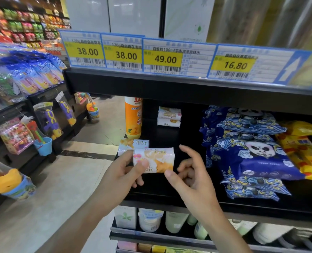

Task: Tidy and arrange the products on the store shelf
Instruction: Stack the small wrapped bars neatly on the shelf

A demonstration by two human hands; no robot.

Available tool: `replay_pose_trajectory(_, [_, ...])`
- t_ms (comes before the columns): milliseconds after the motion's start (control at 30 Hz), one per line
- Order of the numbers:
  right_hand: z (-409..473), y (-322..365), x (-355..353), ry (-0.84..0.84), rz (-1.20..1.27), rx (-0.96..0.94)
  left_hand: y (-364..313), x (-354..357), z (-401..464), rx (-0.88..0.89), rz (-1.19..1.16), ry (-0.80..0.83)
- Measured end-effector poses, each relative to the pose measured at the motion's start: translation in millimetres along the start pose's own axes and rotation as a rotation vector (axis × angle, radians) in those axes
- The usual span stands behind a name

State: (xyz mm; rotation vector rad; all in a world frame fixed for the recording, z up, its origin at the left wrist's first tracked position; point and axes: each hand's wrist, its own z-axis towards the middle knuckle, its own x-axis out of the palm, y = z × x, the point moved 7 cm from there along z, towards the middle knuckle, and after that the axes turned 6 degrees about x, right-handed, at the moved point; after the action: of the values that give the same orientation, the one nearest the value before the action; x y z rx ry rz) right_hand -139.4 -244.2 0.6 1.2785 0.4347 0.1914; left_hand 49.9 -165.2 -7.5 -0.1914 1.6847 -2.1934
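Supermarket aisle, black metal shelf [169, 201] at chest height, pale tiled floor off to the left. Up top, a row of yellow and blue price tags [162, 58] clipped to the shelf edge: 38.00, 38.00, 49.00, 16.80.

Front and centre, small white and orange wrapped soap bar [154, 158], printed "MeLy", raised just in front of the shelf opening. Left hand [122, 172] on it from the left, thumb across the front face, fingers curled behind: a firm pinching grip. Right hand [191, 172] just beside the bar's right end, thumb tip near the lower right corner, fingers spread and loosely bent; touching or a hair apart, cannot tell.

Just behind the held bar, a second matching white and orange soap bar [133, 146] lying at the shelf's left front. Farther back, a short stack of the same soap bars [169, 116] against the dark rear. To their left, tall orange plastic bottle [133, 117] standing upright at the shelf's end.

Right half of the shelf: heaped blue panda-print packets [257, 152], then yellow packets [304, 152] beyond them.

Below, pale bottles and tubs [151, 220] on the next shelf down. Across the aisle, hanging toys in plastic bags [42, 125].
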Motion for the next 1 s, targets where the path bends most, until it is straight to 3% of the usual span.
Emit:
replay_pose_trajectory(200, [-7, 21, 17, 0.004, -0.462, -0.331, 1, 0, 0, -0.047, 0.028, -0.019])
replay_pose_trajectory(433, [6, 32, 21, 0.051, -0.665, -0.446, -2, 1, 2, -0.074, 0.044, -0.037])
replay_pose_trajectory(533, [18, 29, 13, -0.029, -0.635, -0.375, 3, 0, 2, -0.114, -0.088, -0.094])
replay_pose_trajectory(633, [39, 23, 6, -0.117, -0.7, -0.198, 3, 0, 1, -0.105, -0.068, -0.11])
replay_pose_trajectory(767, [65, 9, 8, -0.032, -0.844, 0.086, 0, 5, -2, -0.01, 0.199, -0.001])
replay_pose_trajectory(900, [74, -2, 15, 0.134, -0.857, 0.224, -10, 12, -5, 0.139, 0.423, 0.032])
replay_pose_trajectory(1000, [79, 0, 14, 0.266, -0.908, 0.315, -19, 20, -5, 0.312, 0.766, 0.084])
